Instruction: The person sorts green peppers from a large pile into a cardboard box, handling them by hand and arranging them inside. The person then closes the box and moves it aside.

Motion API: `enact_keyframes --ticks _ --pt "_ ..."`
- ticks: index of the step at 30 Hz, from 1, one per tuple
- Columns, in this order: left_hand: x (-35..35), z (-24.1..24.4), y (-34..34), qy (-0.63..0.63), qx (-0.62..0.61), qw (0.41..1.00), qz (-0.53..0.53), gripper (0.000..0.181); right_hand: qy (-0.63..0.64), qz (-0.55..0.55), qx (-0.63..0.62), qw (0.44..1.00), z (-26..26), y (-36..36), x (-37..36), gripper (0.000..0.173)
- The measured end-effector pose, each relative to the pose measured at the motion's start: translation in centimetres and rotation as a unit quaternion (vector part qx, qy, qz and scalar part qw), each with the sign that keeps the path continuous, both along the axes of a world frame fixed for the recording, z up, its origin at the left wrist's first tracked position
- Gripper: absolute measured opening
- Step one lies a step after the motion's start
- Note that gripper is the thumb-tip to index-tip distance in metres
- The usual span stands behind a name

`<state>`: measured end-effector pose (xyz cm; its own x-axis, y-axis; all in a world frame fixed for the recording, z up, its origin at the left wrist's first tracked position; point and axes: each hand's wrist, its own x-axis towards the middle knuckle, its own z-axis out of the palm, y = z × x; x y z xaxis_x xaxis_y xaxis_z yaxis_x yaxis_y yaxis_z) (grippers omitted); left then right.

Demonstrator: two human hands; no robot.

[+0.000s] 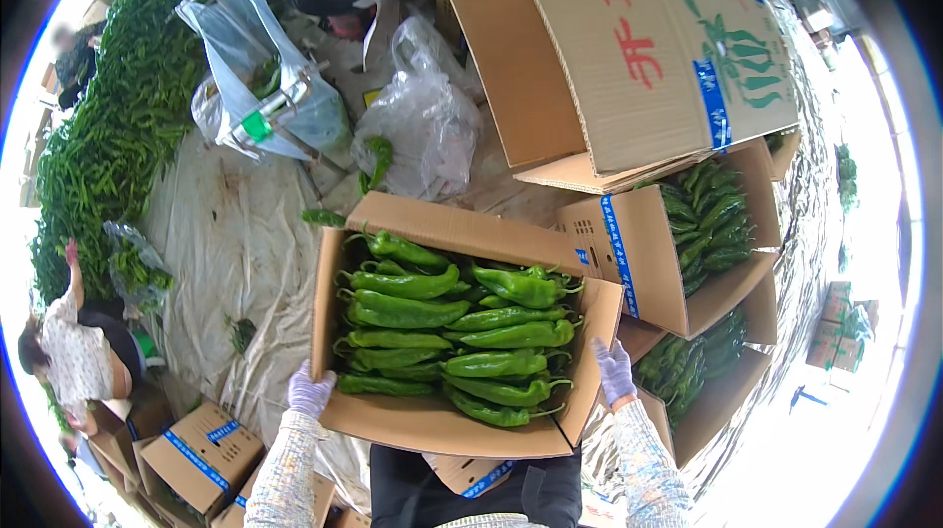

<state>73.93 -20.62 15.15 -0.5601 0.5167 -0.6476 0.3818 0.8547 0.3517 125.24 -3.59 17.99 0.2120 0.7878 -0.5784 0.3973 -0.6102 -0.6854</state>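
Observation:
An open cardboard box (442, 428) is held level in front of my body, with rows of long green peppers (508, 333) lying in it. My left hand (309, 389), in a pale purple glove, grips the box's left side near its front corner. On the opposite side my right hand (613, 372), gloved alike, presses against the right wall. The box's back flap stands folded outward. The undersides of both hands' grips are partly hidden by the cardboard.
Open boxes of peppers (711, 215) stand at the right, below a large printed carton (663, 49). Plastic bags (423, 115) lie beyond the held box. A long pepper heap (118, 130) lines the left, where another person (81, 351) sits near more boxes (202, 454).

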Motion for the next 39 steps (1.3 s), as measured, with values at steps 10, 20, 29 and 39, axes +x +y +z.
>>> enact_keyframes --ticks 10,20,29,39 --pt "-3.9 0.2 9.1 -0.099 0.045 0.994 0.013 0.026 -0.289 0.140 0.049 0.946 -1.2 1.1 2.1 0.030" --pt "-1.2 -0.3 10.5 0.088 0.031 0.975 -0.203 0.020 -0.166 0.096 -0.008 0.981 -2.5 -5.7 6.0 0.031" --pt "5.5 0.1 22.7 0.183 0.070 0.926 -0.324 0.032 -0.144 -0.162 0.002 0.976 -0.6 -10.4 4.6 0.027" --pt "11.2 -2.0 26.7 0.267 -0.032 0.892 -0.365 0.040 -0.459 0.202 0.187 0.845 5.5 7.4 5.8 0.023"
